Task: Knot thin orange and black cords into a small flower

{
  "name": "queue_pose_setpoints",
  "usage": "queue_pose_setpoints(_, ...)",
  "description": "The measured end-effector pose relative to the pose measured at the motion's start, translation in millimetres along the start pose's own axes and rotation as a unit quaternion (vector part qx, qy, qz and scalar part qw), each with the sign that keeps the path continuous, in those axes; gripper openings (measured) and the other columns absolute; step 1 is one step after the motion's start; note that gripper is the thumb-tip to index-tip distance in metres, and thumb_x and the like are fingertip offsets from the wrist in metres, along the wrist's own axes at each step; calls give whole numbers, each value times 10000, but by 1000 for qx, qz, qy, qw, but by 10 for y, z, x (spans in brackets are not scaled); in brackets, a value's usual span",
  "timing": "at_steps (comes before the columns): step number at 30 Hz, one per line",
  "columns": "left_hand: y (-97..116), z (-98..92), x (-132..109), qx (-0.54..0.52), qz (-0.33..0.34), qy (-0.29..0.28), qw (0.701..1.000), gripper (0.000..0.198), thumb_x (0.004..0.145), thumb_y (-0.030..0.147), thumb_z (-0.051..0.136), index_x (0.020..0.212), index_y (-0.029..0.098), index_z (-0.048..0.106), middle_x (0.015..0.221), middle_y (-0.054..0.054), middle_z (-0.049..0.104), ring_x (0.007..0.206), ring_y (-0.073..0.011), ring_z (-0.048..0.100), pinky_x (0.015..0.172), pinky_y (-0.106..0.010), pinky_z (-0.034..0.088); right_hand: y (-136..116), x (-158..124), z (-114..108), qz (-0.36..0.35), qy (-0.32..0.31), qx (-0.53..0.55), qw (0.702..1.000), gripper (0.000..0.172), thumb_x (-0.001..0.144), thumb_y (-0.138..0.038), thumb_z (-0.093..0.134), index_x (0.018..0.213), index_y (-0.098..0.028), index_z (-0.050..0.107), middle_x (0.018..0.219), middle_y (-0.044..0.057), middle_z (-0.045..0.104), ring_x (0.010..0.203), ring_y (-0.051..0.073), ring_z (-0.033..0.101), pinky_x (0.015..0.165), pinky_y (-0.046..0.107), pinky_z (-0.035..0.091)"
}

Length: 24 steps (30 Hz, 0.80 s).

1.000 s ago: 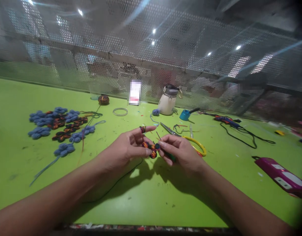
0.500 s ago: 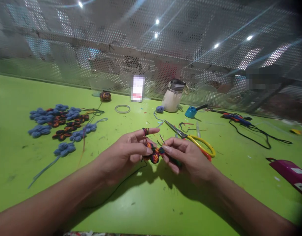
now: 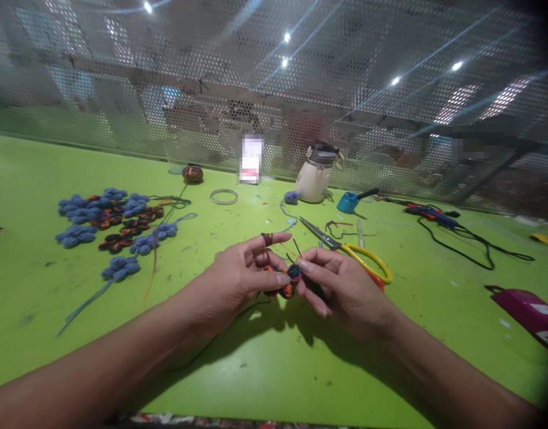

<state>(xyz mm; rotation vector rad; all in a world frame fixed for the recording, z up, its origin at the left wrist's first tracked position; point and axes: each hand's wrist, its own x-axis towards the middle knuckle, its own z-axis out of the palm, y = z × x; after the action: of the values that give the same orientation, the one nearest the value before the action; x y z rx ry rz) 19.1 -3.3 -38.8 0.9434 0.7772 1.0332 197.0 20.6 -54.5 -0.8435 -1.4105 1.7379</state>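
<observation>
Both hands meet over the green table (image 3: 274, 369) just above its middle. My left hand (image 3: 238, 280) pinches a small multicoloured yarn flower (image 3: 285, 281) between thumb and fingers, its index finger stretched out with yarn wound round it. My right hand (image 3: 339, 286) is closed on the flower's other side, and a thin hook or needle tip (image 3: 296, 245) sticks up between the hands. A dark yarn strand (image 3: 220, 333) trails from the flower towards me under my left wrist.
Blue and dark yarn flowers (image 3: 108, 223) lie at the left. Yellow-handled scissors (image 3: 349, 250) sit just behind my right hand. A yarn ball (image 3: 192, 174), ring (image 3: 223, 196), white jar (image 3: 317, 174), blue cup (image 3: 348, 202), black cord (image 3: 461, 238) and magenta case (image 3: 528, 313) are around.
The hands have stayed together, turning the flower slightly between the fingers. The view has shifted a little, so things sit slightly further right.
</observation>
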Motion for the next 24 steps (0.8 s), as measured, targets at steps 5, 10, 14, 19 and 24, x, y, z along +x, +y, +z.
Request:
queue_pose_setpoints(5, -1, -15, -8, 33, 11, 8, 999, 570, 683, 86, 694, 1221, 165, 525, 762, -2, 611, 699, -129, 566, 676, -266, 388, 0, 8, -22, 6, -1, -25, 1000, 180, 834, -324, 614, 783, -154, 578, 610, -4, 641, 364, 39, 461, 350, 161, 262)
queue_pose_setpoints(10, 6, -23, -22, 70, 17, 8, 997, 572, 717, 104, 668, 1258, 172, 494, 768, 3, 593, 699, -116, 541, 682, -262, 379, 10, 15, -39, -8, -8, -37, 999, 175, 840, -321, 608, 786, -157, 580, 635, -5, 642, 381, 42, 469, 371, 171, 285)
queue_pose_setpoints(14, -19, -40, 2, 88, 16, -2, 996, 621, 716, 110, 662, 1297, 182, 455, 768, 3, 591, 695, -117, 532, 690, -275, 385, 13, 25, -40, -10, -7, -39, 999, 162, 850, -297, 597, 782, -151, 582, 626, -12, 630, 378, 34, 466, 371, 162, 282)
queue_pose_setpoints(19, -36, -66, 32, 94, 14, -20, 995, 680, 707, 118, 661, 1335, 173, 405, 781, -11, 600, 705, -134, 554, 705, -303, 401, 3, 29, -40, -1, 2, -39, 999, 160, 846, -295, 601, 778, -152, 576, 624, -11, 629, 374, 33, 465, 357, 154, 263)
queue_pose_setpoints(24, -21, -70, 39, 92, 22, -9, 995, 669, 679, 118, 682, 1302, 155, 440, 775, -3, 583, 698, -126, 550, 692, -290, 410, 19, 26, -44, -11, -7, -33, 999, 151, 852, -276, 592, 772, -150, 571, 629, -8, 632, 377, 30, 469, 368, 156, 281)
